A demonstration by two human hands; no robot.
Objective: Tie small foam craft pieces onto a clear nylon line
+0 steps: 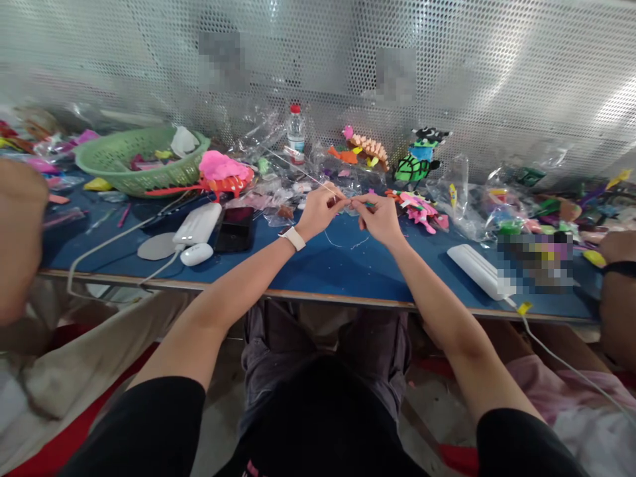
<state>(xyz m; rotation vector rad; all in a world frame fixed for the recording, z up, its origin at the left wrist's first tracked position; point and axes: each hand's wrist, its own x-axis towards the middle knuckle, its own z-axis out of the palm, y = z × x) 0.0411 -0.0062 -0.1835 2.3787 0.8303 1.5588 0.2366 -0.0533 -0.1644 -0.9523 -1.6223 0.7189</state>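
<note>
Both my hands meet over the middle of the blue table. My left hand, with a white watch on the wrist, is closed in a pinch on a thin pale thread or wire that runs up and to the left. My right hand is closed too, its fingertips touching the left hand's, pinching a small piece I cannot make out. A loop of thin thread lies on the table just below the hands.
A green basket, a pink and orange foam toy, a white power bank, a phone and a water bottle lie left of my hands. Colourful foam toys and plastic bags fill the back and right. Other people's arms show at both edges.
</note>
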